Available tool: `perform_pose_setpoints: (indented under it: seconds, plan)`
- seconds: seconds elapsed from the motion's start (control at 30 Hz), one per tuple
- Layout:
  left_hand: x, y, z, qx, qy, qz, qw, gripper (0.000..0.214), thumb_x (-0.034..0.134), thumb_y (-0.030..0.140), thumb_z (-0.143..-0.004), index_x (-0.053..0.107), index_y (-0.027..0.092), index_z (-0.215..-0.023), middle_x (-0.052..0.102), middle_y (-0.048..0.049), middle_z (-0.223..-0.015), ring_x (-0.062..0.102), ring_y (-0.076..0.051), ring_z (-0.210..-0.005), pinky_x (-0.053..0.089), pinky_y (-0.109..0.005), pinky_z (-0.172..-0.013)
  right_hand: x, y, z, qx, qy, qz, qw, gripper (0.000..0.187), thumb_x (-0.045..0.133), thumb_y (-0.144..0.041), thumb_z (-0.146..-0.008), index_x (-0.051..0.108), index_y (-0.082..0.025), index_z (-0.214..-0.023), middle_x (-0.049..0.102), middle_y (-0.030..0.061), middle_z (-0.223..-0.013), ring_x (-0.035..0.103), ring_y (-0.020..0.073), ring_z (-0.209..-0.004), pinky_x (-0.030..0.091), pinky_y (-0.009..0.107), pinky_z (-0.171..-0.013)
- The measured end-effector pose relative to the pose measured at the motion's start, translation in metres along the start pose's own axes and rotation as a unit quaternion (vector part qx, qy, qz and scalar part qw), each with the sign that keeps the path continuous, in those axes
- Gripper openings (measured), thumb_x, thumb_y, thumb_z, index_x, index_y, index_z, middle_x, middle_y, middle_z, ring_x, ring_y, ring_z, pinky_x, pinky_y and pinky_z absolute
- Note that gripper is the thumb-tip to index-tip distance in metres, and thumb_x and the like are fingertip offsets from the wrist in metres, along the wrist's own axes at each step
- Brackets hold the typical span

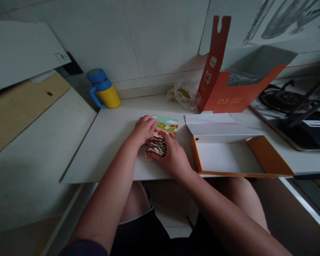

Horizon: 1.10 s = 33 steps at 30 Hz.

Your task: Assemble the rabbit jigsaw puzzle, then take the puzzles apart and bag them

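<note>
A bundle of thin cardboard pieces [158, 145], their edges bent and wavy like puzzle pieces, is at the middle of the white table. My right hand [174, 156] is closed around its right side, thumb and fingers on opposite edges. Behind and partly under the bundle is a colourful card with a farm picture [170, 124], showing sheep and a red tractor. My left hand [144, 128] has its fingers curled over the left edge of that card, with the thumb close to the bundle. A small printed corner [148, 158] shows below the pieces.
To the right lies an open orange box [198, 156] with a white inside. Behind it stands a tall red-orange carton [229, 96]. A clear plastic bag [188, 95] and a blue-yellow mug [109, 95] sit along the wall. A gas stove [282, 131] is at far right.
</note>
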<state>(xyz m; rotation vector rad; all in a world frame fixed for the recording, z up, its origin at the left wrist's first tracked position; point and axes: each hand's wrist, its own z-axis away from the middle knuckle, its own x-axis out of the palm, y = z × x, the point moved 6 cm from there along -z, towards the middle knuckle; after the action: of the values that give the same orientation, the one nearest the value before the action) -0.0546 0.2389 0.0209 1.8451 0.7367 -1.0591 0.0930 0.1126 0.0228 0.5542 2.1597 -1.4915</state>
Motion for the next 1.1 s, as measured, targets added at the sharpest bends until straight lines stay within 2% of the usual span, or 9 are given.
perform_pose_setpoints:
  seconds: [0.13, 0.37, 0.47, 0.6, 0.7, 0.77, 0.83, 0.97, 1.1]
  plan:
    - [0.013, 0.002, -0.010, 0.009, -0.009, -0.030, 0.999, 0.030, 0.051, 0.030, -0.102, 0.077, 0.022, -0.116, 0.064, -0.0120, -0.134, 0.056, -0.031, -0.129, 0.041, -0.048, -0.119, 0.000, 0.000, 0.000, 0.000, -0.006, 0.007, 1.000, 0.068, 0.089, -0.041, -0.079, 0.059, -0.018, -0.136, 0.074, 0.0190, -0.126, 0.071, 0.0369, -0.115, 0.058, 0.050, -0.095]
    - [0.017, 0.002, -0.014, 0.012, 0.008, 0.000, 1.000, 0.011, 0.059, 0.027, -0.098, 0.069, 0.021, -0.100, 0.066, -0.0127, -0.121, 0.058, -0.029, -0.123, 0.041, -0.048, -0.117, 0.001, 0.000, -0.001, -0.012, 0.000, 0.007, 1.000, 0.072, 0.088, -0.042, -0.080, 0.058, -0.017, -0.140, 0.073, 0.0207, -0.130, 0.071, 0.0372, -0.117, 0.057, 0.050, -0.097]
    - [0.012, -0.002, -0.014, -0.005, 0.027, 0.019, 0.999, 0.010, 0.063, 0.030, -0.097, 0.063, 0.021, -0.095, 0.066, -0.0128, -0.116, 0.059, -0.030, -0.121, 0.042, -0.048, -0.116, 0.001, -0.003, -0.001, -0.013, -0.008, -0.002, 1.000, 0.065, 0.088, -0.039, -0.082, 0.058, -0.020, -0.137, 0.074, 0.0172, -0.126, 0.071, 0.0348, -0.112, 0.057, 0.049, -0.096]
    - [-0.001, -0.005, -0.008, -0.025, 0.063, 0.070, 0.995, 0.022, 0.071, 0.040, -0.093, 0.058, 0.023, -0.095, 0.068, -0.0104, -0.114, 0.060, -0.028, -0.116, 0.047, -0.044, -0.108, 0.001, -0.003, 0.000, -0.011, -0.005, 0.000, 1.000, 0.060, 0.088, -0.041, -0.082, 0.059, -0.021, -0.131, 0.074, 0.0151, -0.122, 0.071, 0.0340, -0.110, 0.057, 0.047, -0.095]
    - [-0.006, -0.005, 0.000, -0.040, 0.036, 0.130, 0.990, 0.030, 0.076, 0.045, -0.089, 0.055, 0.025, -0.094, 0.067, -0.0028, -0.097, 0.063, -0.023, -0.093, 0.051, -0.036, -0.088, 0.003, -0.001, 0.000, -0.008, -0.012, 0.003, 1.000, 0.065, 0.090, -0.041, -0.081, 0.058, -0.021, -0.134, 0.074, 0.0157, -0.124, 0.071, 0.0351, -0.114, 0.057, 0.048, -0.097]
    - [-0.008, -0.003, 0.006, -0.047, 0.009, 0.195, 0.980, 0.032, 0.078, 0.044, -0.087, 0.053, 0.025, -0.093, 0.061, 0.0022, -0.085, 0.059, -0.018, -0.077, 0.048, -0.031, -0.073, 0.004, 0.000, 0.000, -0.009, -0.015, 0.002, 1.000, 0.071, 0.091, -0.041, -0.080, 0.057, -0.020, -0.138, 0.074, 0.0169, -0.127, 0.070, 0.0360, -0.117, 0.057, 0.050, -0.099]
    - [-0.011, -0.001, 0.010, -0.050, 0.000, 0.258, 0.965, 0.032, 0.079, 0.041, -0.086, 0.053, 0.024, -0.091, 0.059, 0.0041, -0.082, 0.056, -0.015, -0.070, 0.045, -0.029, -0.067, 0.003, 0.000, 0.000, -0.018, -0.012, -0.002, 1.000, 0.072, 0.092, -0.040, -0.079, 0.057, -0.020, -0.139, 0.073, 0.0171, -0.129, 0.070, 0.0361, -0.120, 0.056, 0.051, -0.103]
    - [-0.018, 0.002, 0.016, -0.054, -0.003, 0.350, 0.935, 0.029, 0.082, 0.038, -0.084, 0.059, 0.022, -0.093, 0.065, 0.0023, -0.086, 0.061, -0.014, -0.076, 0.047, -0.028, -0.071, 0.001, -0.004, -0.001, -0.042, 0.002, -0.009, 0.999, 0.066, 0.094, -0.037, -0.077, 0.059, -0.022, -0.131, 0.070, 0.0163, -0.132, 0.066, 0.0361, -0.127, 0.054, 0.051, -0.108]
    - [-0.017, 0.010, 0.020, -0.049, -0.061, 0.393, 0.916, 0.019, 0.075, 0.033, -0.089, 0.066, 0.019, -0.096, 0.071, -0.0013, -0.089, 0.066, -0.016, -0.082, 0.050, -0.030, -0.078, -0.002, 0.001, 0.001, 0.013, 0.018, -0.041, 0.999, 0.071, 0.095, -0.033, -0.076, 0.052, -0.018, -0.130, 0.072, 0.0184, -0.122, 0.071, 0.0360, -0.115, 0.059, 0.049, -0.099]
